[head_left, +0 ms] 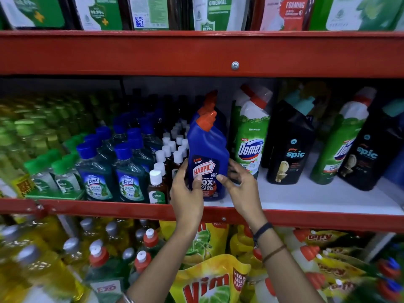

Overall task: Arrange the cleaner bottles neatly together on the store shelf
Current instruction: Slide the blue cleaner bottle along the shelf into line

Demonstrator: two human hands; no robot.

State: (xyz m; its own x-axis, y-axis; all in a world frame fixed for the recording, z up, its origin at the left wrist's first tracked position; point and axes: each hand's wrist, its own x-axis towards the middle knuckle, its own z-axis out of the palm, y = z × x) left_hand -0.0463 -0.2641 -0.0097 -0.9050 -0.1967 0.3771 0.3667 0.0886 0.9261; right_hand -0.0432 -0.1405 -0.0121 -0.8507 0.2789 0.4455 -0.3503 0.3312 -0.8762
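Observation:
A blue Harpic bottle with an orange cap stands upright at the front of the white middle shelf. My left hand grips its left side, thumb on the label. My right hand holds its right side, thumb on the front and fingers partly spread. A second blue Harpic bottle stands right behind it, mostly hidden. To the right stand a green and white Domex bottle, a black Spic bottle, another Domex bottle and another Spic bottle.
Left of the Harpic bottle stand small brown Dettol bottles, dark Lizol bottles and green-capped bottles. A red shelf beam runs overhead. Below the red front rail are yellow Vim pouches and dish-liquid bottles.

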